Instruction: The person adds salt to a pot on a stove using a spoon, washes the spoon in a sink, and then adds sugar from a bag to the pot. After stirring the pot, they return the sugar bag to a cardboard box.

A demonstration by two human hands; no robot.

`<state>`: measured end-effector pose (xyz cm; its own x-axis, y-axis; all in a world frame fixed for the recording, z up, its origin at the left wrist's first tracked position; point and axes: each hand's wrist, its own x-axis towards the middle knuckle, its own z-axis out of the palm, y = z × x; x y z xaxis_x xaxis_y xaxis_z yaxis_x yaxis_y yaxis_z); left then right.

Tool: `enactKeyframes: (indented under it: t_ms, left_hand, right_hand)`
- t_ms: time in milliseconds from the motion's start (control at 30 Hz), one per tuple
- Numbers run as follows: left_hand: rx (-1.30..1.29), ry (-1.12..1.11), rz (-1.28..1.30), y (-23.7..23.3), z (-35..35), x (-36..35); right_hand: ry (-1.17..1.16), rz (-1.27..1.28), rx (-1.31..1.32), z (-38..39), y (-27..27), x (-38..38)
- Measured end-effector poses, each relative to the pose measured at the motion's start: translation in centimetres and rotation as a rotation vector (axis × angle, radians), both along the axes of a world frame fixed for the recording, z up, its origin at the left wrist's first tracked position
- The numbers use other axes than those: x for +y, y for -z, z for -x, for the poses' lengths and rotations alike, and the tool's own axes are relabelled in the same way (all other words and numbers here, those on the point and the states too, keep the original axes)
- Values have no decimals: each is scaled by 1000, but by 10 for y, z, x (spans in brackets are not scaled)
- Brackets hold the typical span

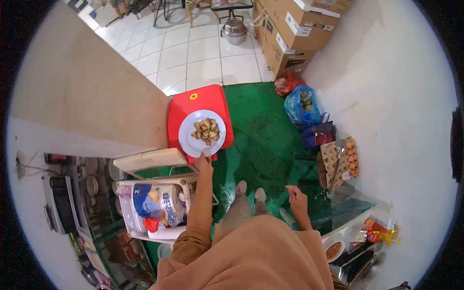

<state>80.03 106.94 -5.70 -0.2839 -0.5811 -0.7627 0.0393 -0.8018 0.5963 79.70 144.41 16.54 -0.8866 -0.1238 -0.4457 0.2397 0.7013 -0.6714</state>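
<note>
My left hand (pixel 203 163) reaches forward and grips the near rim of a white plate (pixel 187 141), thumb on top. On the plate lies a small heap of browned, fried-looking food pieces (pixel 207 130). The plate overlaps a red plastic stool (pixel 212 99) that has a yellow ring (pixel 193 96) on its top. Over the green floor, to the right of my feet, my right hand (pixel 297 199) hangs with its fingers curled in and nothing visible in them.
A white rack (pixel 126 212) with packaged goods stands left. Along the right wall are a blue bag (pixel 300 104), an egg tray (pixel 333 164) with eggs (pixel 352 157), and stacked cardboard boxes (pixel 295 29). A bowl (pixel 334 251) sits at lower right.
</note>
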Motion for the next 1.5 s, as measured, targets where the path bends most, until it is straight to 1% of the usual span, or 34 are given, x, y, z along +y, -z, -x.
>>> enactKeyframes:
  t_ms: [67, 100, 133, 200, 233, 267, 300, 333, 367, 400, 433, 500, 533, 567, 633, 667, 700, 767, 800, 833, 867, 933, 967, 1033, 1067, 1133, 1167, 1200, 1267, 1333, 1367, 1400, 1467, 1500]
  left_hand:
    - [-16, -35, 1, 0, -1, -3]
    - [-27, -48, 6, -2, -1, 1]
    - [-32, -13, 1, 17, -9, 1]
    - [-61, 602, 1134, 69, -29, -10]
    - [-6, 673, 1122, 70, -30, -7]
    - [70, 564, 755, 62, -30, -4]
    - [107, 464, 380, 51, -37, -5]
    - [105, 219, 45, 25, -42, 2]
    - [-192, 121, 121, -3, -32, 26]
    - [-181, 168, 120, -26, -31, 53]
    - [-167, 208, 121, -37, -33, 71]
    - [-93, 402, 47, -8, -42, 100]
    - [-29, 534, -24, -18, -40, 122]
    - [-118, 523, 13, -24, -39, 152]
    - [-103, 677, 49, -51, -26, 209]
    - [-83, 779, 79, -58, -27, 236]
    - [-85, 829, 74, -49, -26, 264]
    - [22, 959, 30, -25, -17, 306]
    - [26, 992, 28, -30, -20, 339]
    - [78, 1047, 58, -40, -23, 368]
    - [132, 1099, 93, -50, -25, 396]
    - [150, 1194, 145, -67, -38, 462]
    - [165, 1262, 179, -76, -44, 499]
    - [193, 1407, 215, -103, -63, 559]
    - [261, 1474, 251, -111, -70, 585]
    - [415, 1641, 305, -126, -76, 630]
    - [498, 1746, 325, -133, -75, 651]
    - [508, 1758, 333, -137, -72, 672]
    - [874, 1925, 859, -144, -64, 724]
    - [1235, 1969, 1156, -170, -59, 770]
    - [1242, 2123, 1134, -190, -61, 794]
    - [1273, 2136, 1125, -191, -60, 814]
    - [1407, 2242, 1618, -179, -61, 850]
    - [1528, 2242, 1698, -172, -60, 861]
  right_hand:
    - [-27, 0, 155, -8, 22, -3]
    - [0, -5, 150, -11, 22, -2]
    - [-3, -19, 164, -14, 19, -2]
    - [69, -56, 178, -21, 16, 0]
    - [123, -43, 112, -23, 14, 3]
    - [186, -23, 49, -26, 12, 7]
    - [128, -37, -6, -25, 9, 8]
    - [149, -63, -54, -38, 2, 27]
    - [131, -27, 92, -49, 6, 34]
    - [102, 1, 240, -59, 11, 43]
    - [163, -16, 251, -67, 10, 48]
    - [165, -141, 220, -83, 0, 63]
    - [218, -147, 220, -92, -6, 71]
    - [240, -161, 262, -104, -12, 80]
    - [309, -185, 293, -128, -27, 97]
    - [358, -91, 317, -141, -37, 108]
    - [407, -4, 343, -159, -43, 128]
    - [507, 5, 334, -195, -58, 157]
    - [552, 28, 337, -210, -59, 175]
    - [688, 67, 301, -230, -56, 187]
    - [713, 71, 308, -249, -53, 203]
    - [984, 116, 407, -284, -62, 233]
    - [1009, 127, 413, -295, -68, 250]
    - [1362, 330, 429, -316, -81, 278]
    - [1371, 335, 431, -323, -85, 289]
    - [1519, 224, 462, -328, -89, 310]
    - [1528, 153, 523, -323, -92, 322]
    - [1541, 159, 533, -317, -96, 334]
    - [1348, -194, 473, -301, -106, 359]
    - [1323, -243, 444, -285, -107, 368]
    - [1251, -294, 427, -277, -107, 373]
    - [1182, -346, 409, -270, -107, 376]
    - [1208, -377, 468, -262, -102, 381]
    - [1235, -377, 464, -260, -100, 382]
